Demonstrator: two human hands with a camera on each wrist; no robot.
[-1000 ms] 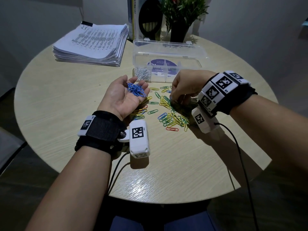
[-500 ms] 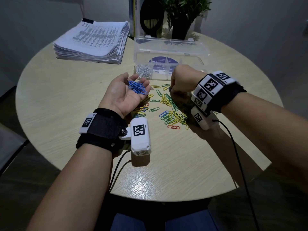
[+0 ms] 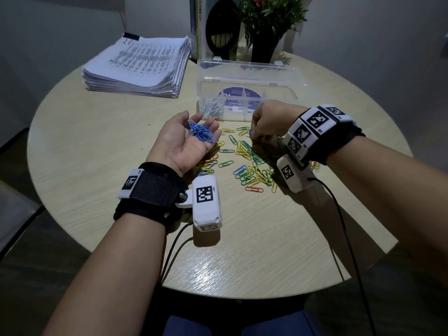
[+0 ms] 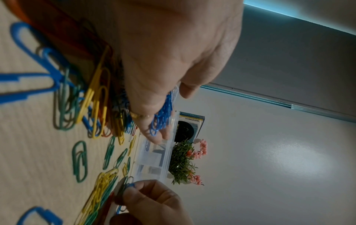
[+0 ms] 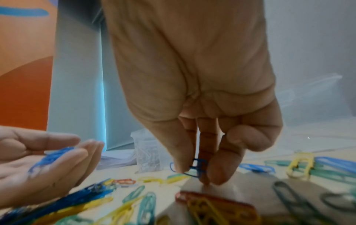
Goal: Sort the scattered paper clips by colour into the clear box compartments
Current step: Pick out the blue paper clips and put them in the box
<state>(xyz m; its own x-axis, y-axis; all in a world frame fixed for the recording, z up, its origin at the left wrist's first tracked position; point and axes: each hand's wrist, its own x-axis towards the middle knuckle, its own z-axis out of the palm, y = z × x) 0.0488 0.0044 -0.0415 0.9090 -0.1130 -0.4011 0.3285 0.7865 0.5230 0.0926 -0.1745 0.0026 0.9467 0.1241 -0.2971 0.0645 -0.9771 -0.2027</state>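
Note:
My left hand lies palm up over the table, its fingers relaxed, and a heap of blue paper clips rests in it; the heap of blue clips shows along the fingers in the left wrist view. My right hand hovers low over the scattered coloured clips and pinches a blue paper clip between thumb and fingertips. The clear box stands open just behind both hands, with silver clips in its left compartment.
A thick stack of printed papers lies at the table's back left. A plant pot and a book stand behind the box. Cables trail from both wrist cameras over the round table's near edge.
My right hand has moved from the middle of the pile toward its far edge near the box and now pinches a blue clip. My left hand has kept its place.

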